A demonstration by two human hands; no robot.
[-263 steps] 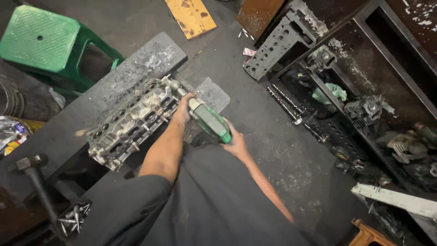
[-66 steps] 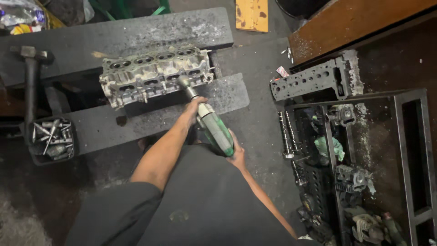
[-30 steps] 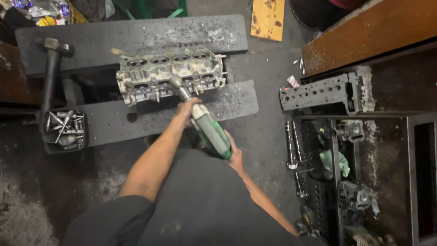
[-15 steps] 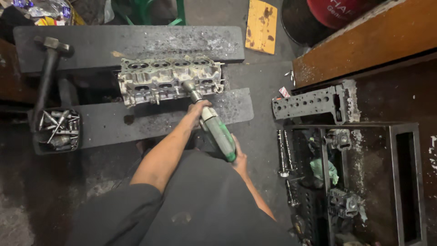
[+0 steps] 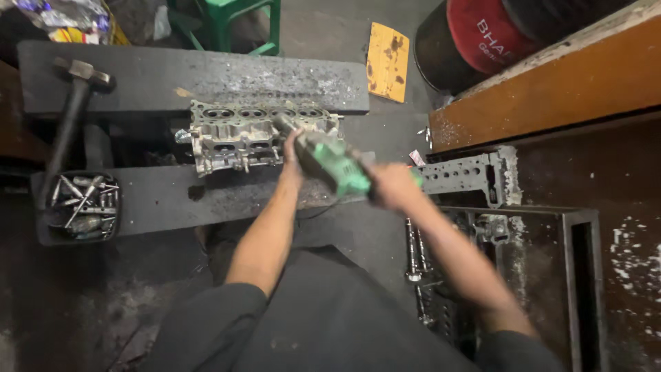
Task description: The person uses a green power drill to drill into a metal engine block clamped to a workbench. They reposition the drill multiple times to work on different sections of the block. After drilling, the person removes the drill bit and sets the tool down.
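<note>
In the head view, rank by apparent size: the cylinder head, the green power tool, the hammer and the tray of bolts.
1. Cylinder head, clearly largest.
2. Green power tool and hammer: similar length; the tool is blurred and nearer the camera, so unranked.
3. Tray of bolts, smallest.

Two dark planks as tabletop: rear plank [image 5: 138, 79], front plank [image 5: 172, 200]. Cylinder head [image 5: 241, 134] bridges both. Hammer [image 5: 72, 117] leans across them at left. Black tray of bolts [image 5: 82, 207] sits on front plank's left end.
</note>
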